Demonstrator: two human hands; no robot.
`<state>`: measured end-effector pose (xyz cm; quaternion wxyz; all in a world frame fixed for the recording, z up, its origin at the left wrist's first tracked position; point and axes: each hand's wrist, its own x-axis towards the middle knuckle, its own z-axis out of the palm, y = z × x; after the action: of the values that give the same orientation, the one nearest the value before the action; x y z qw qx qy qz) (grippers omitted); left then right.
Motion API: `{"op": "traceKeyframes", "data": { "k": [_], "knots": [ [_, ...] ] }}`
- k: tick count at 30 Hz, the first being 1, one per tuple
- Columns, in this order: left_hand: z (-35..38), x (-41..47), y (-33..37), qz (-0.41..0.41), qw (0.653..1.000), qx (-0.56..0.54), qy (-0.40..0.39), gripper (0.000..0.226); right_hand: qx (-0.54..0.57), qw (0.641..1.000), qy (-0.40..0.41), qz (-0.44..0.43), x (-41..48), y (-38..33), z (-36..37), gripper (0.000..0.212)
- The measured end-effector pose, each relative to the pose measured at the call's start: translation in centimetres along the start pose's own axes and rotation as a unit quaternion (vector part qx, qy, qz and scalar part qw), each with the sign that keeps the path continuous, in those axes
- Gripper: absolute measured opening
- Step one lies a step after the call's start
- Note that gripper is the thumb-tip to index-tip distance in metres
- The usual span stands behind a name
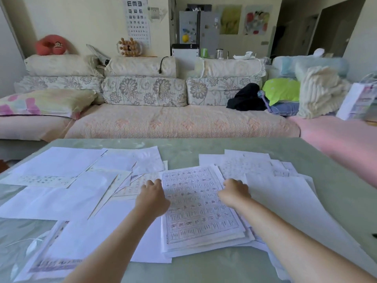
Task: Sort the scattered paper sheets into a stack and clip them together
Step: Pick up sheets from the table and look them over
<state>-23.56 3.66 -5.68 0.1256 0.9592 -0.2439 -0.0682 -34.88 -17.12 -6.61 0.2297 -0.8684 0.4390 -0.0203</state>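
In the head view, the fingertips of both hands are hidden behind the knuckles, and the print on the sheets is too blurred to be read. A small dark object [374, 235] is cut off by the right border. The left hand [152, 194] is set against the left edge of the stack [201, 211], the right hand [234, 192] against its right edge. Both sets of fingers are bent downward; whether paper is gripped or merely touched cannot be told. The stack is laid mid-table [183, 149], over loose sheets [61, 166] spread on both sides.
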Motion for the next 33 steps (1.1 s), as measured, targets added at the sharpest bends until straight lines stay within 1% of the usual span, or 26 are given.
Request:
{"op": "traceKeyframes", "data": {
  "k": [2,4,7,10,12,14,15,17,18,19,20,22,24,25,26,28,30,33],
  "knots": [
    [0.8,0.2,0.2,0.030,0.999,0.024,-0.025,0.072,0.011,0.999,-0.009,0.029,0.4,-0.5,0.2,0.027],
    [1.3,0.3,0.4,0.015,0.998,0.035,-0.049,0.080,0.079,0.995,-0.023,0.059,0.7,-0.8,0.1,0.038],
    [1.3,0.4,1.1,-0.006,0.998,0.009,-0.055,0.086,0.249,0.962,-0.077,0.081,1.0,-0.8,-0.2,0.041],
    [0.8,0.2,1.4,-0.010,0.999,-0.004,-0.053,0.089,0.329,0.931,-0.124,0.095,0.9,-0.6,-0.7,0.036],
    [0.8,0.3,1.1,-0.023,0.998,-0.026,-0.052,0.093,0.329,0.925,-0.160,0.100,0.3,-0.6,-1.1,0.029],
    [0.7,0.4,0.9,-0.040,0.996,-0.062,-0.051,0.094,0.260,0.947,-0.174,0.076,-0.4,-0.5,-1.2,0.018],
    [0.6,0.4,0.8,-0.047,0.994,-0.086,-0.054,0.093,0.222,0.960,-0.163,0.053,-0.7,-0.5,-1.0,0.019],
    [0.3,0.4,0.5,-0.057,0.988,-0.133,-0.056,0.091,0.180,0.975,-0.132,0.014,-0.8,-0.3,-0.3,0.036],
    [0.2,0.5,0.4,-0.066,0.983,-0.161,-0.059,0.088,0.189,0.974,-0.126,0.006,-0.8,-0.3,0.0,0.043],
    [0.1,0.8,0.1,-0.081,0.975,-0.199,-0.061,0.083,0.209,0.970,-0.121,-0.002,-0.9,-0.4,-0.1,0.044],
    [0.0,1.0,-0.2,-0.102,0.961,-0.248,-0.066,0.074,0.234,0.965,-0.115,-0.010,-0.8,-0.4,-0.2,0.042],
    [-0.3,1.4,-0.9,-0.122,0.921,-0.357,-0.099,0.051,0.276,0.957,-0.092,-0.019,-0.6,-0.3,-0.9,0.038],
    [-0.5,1.4,-0.9,-0.085,0.886,-0.434,-0.138,0.023,0.304,0.952,-0.041,-0.012,-0.4,0.2,-2.1,0.031],
    [-0.5,1.3,-0.6,-0.061,0.882,-0.445,-0.142,0.015,0.307,0.952,-0.004,-0.008,-0.1,0.7,-2.7,0.028],
    [-0.5,1.2,-0.2,-0.039,0.888,-0.439,-0.134,0.012,0.297,0.954,0.030,-0.004,0.2,1.4,-3.4,0.026],
    [0.0,1.3,0.8,-0.002,0.927,-0.366,-0.083,0.019,0.258,0.963,0.079,0.002,0.9,3.2,-4.6,0.030],
    [0.7,1.8,1.9,0.015,0.962,-0.270,-0.030,0.030,0.209,0.974,0.087,0.015,1.4,5.3,-5.3,0.038],
    [2.1,2.9,4.1,0.026,0.979,-0.200,-0.006,0.044,0.144,0.985,0.083,0.038,1.8,7.8,-6.0,0.035]
  ]
}}
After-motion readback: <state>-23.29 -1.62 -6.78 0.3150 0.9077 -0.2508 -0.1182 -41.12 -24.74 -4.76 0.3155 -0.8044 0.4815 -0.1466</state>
